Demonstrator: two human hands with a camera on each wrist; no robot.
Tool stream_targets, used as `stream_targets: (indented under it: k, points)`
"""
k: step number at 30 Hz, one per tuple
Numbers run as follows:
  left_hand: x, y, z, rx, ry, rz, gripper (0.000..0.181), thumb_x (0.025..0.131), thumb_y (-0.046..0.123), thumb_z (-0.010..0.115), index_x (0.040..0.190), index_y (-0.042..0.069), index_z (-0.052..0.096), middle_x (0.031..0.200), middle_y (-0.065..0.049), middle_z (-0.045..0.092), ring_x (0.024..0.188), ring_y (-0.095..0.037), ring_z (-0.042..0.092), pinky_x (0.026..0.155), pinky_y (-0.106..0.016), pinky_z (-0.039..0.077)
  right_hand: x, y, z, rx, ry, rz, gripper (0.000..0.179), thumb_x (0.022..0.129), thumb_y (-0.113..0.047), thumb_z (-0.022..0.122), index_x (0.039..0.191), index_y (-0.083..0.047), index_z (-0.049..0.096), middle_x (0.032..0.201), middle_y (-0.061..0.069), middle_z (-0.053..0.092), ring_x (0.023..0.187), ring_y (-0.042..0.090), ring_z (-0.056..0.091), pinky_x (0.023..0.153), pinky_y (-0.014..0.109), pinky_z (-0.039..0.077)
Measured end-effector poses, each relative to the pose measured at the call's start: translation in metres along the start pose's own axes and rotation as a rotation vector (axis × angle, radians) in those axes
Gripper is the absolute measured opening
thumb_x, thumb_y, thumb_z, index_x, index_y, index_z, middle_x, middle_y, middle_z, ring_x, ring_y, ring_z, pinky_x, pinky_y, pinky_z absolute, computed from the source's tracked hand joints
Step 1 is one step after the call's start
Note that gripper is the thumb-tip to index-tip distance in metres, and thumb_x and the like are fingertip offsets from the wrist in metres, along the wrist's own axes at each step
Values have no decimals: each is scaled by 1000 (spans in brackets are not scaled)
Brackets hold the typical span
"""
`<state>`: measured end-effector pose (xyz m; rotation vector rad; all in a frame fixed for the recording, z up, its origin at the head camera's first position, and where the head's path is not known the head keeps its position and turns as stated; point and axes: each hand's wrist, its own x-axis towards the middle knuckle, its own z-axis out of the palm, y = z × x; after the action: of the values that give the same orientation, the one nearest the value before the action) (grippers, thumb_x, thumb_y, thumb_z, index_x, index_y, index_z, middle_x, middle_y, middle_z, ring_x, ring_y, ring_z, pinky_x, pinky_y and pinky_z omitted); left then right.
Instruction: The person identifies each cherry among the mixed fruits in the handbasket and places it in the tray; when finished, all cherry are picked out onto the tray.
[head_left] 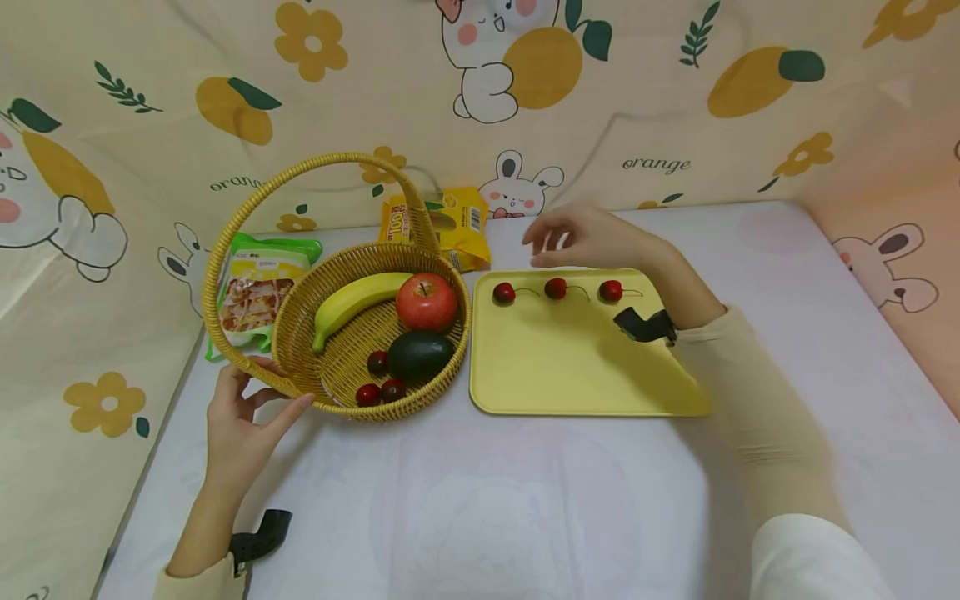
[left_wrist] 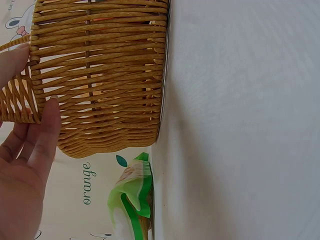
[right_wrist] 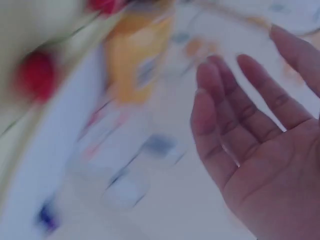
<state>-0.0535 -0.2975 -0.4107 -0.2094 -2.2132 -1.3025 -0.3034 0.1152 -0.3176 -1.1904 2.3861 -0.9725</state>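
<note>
Head view shows banana (head_left: pixel 360 302), apple (head_left: pixel 425 307) and avocado (head_left: pixel 420 357) inside the wicker basket (head_left: pixel 356 343), left of centre; left wrist view shows its outer weave, upper left, gripped by the left hand (left_wrist: pixel 30 172). Right wrist view reveals the right hand (right_wrist: pixel 262 152), fingers relaxed, slightly parted.

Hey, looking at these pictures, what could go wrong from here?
The left hand grips the basket at one side, near the base of its handle; a sharp tug might tilt it and send the apple rolling.

The black wrist device on the right arm sits close to the rightmost cherry on the tray, so it could knock it.

The right hand might brush the other cherries off the tray's back edge.
</note>
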Motion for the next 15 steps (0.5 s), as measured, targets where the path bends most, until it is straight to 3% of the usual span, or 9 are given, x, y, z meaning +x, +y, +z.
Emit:
stream_targets:
  k: [4,6,9,11,15]
  points:
    - [0,1,-1,-14,7,13,77,59,-32,77,127,-18,43,116,-11,55,110,-21,56,79,-13,54,44,-51,15,49,-137,-162,30,93,-20,72,118,-6,68,104,2,68,95,16,63,85,35,56]
    - [-1,1,-1,-10,5,9,78,59,-32,77,128,-17,43,117,-12,54,110,-21,56,79,-13,54,68,-74,28,70,-247,-240,31,92,-19,72,120,-5,67,104,4,68,94,16,63,85,33,56]
    - [-1,0,-2,4,0,-9,79,60,-31,78,130,-16,43,118,-18,53,111,-22,56,80,-13,54,101,-105,52,69,-437,-292,35,92,-17,71,123,-4,65,109,6,67,96,17,62,86,29,54]
    - [-1,-1,-1,11,-6,-22,79,60,-30,78,129,-16,44,118,-22,51,111,-23,56,80,-13,54,121,-121,69,64,-555,-277,37,92,-14,69,127,-2,63,111,9,66,95,19,63,85,30,55]
    - [-1,-2,-2,4,-13,-28,76,61,-29,78,128,-17,44,118,-27,49,111,-24,55,80,-14,54,154,-140,100,62,-708,-143,40,93,-13,68,131,-2,60,113,12,65,97,27,66,84,34,59]
